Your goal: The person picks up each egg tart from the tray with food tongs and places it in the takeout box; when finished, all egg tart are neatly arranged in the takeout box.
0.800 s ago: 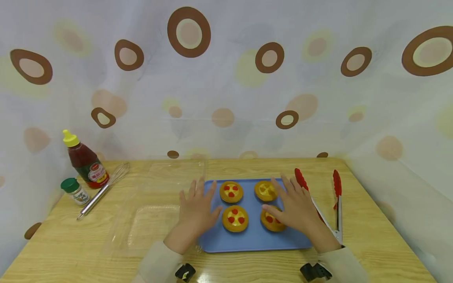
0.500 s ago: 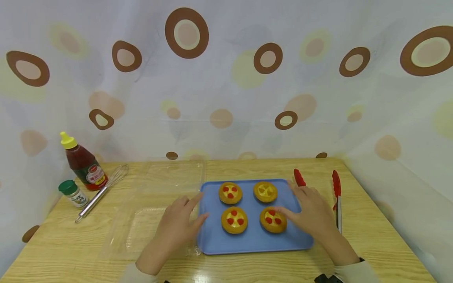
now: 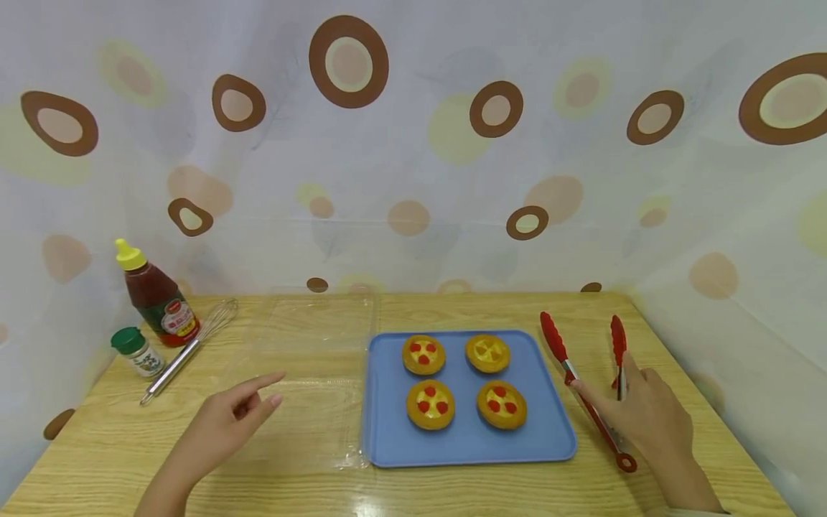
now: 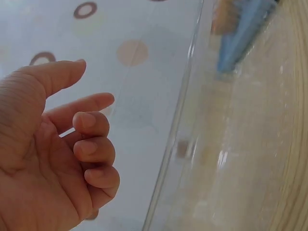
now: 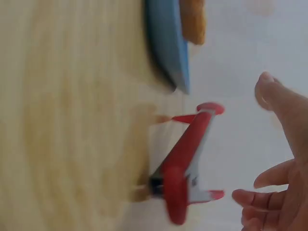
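Observation:
My left hand [image 3: 222,420] hovers over the near left part of a clear plastic clamshell box [image 3: 310,424], its thumb and index finger extended. In the left wrist view the other fingers are loosely curled and nothing is held. Over the red-and-silver kitchen tongs [image 3: 597,424] at the right is my right hand [image 3: 652,413], covering part of one arm of them. The right wrist view shows its fingers [image 5: 269,199] apart from the tongs. Between the hands lies a blue tray [image 3: 465,445] with several small tarts, among them a front left tart [image 3: 430,406] with red pieces on top.
At the far left stand a sauce bottle [image 3: 161,305] with a yellow cap and a green-lidded seasoning jar [image 3: 138,352]. A wire whisk [image 3: 187,352] lies beside them. A patterned curtain [image 3: 413,143] rises behind the wooden table [image 3: 420,495].
Both hands have moved off from over the tray and apart: the left one leftward over the clear box, the right one rightward to the tongs. Tray and tarts stay in place.

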`<state>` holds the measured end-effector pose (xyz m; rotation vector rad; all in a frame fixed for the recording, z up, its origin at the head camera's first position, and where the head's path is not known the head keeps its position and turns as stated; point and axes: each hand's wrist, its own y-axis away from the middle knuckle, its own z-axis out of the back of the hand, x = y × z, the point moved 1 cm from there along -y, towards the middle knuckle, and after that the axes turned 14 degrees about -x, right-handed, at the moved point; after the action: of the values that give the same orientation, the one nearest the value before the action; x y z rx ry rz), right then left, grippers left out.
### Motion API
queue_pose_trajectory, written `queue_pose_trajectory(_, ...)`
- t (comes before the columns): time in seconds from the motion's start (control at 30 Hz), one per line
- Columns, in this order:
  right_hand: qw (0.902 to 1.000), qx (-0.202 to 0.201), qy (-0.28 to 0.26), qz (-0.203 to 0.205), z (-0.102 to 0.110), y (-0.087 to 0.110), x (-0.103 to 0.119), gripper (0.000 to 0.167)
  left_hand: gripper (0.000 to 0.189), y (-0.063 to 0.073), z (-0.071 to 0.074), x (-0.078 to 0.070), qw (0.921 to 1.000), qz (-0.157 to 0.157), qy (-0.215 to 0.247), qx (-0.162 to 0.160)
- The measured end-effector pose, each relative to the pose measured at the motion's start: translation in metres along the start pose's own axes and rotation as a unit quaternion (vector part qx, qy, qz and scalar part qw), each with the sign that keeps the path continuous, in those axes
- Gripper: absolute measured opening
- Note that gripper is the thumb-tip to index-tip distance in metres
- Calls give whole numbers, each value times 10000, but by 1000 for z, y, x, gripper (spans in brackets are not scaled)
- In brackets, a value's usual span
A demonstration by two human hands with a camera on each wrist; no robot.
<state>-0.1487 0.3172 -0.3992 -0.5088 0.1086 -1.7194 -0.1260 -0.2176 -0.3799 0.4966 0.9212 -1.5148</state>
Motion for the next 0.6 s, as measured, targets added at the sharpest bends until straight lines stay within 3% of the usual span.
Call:
queue_pose_trajectory(0.13, 9983, 494, 226, -199, -6, -1, -17, 113, 37, 2, 22, 20, 9984, 78, -106, -548)
queue_pose_trajectory(0.23, 9959, 800, 287, -324, -9, -4, -25, 117, 37, 2, 34, 38, 9972, 152, 99, -731)
queue_pose_trajectory(0.4, 9904, 1305, 168, -425, -12, -7, -30, 118, 40, 2, 43, 69, 9956, 427, 487, -679)
queue_pose_trajectory(0.6, 9873, 1535, -81, -413, -16, -8, -32, 102, 44, 2, 37, 92, 9928, 878, 595, -560)
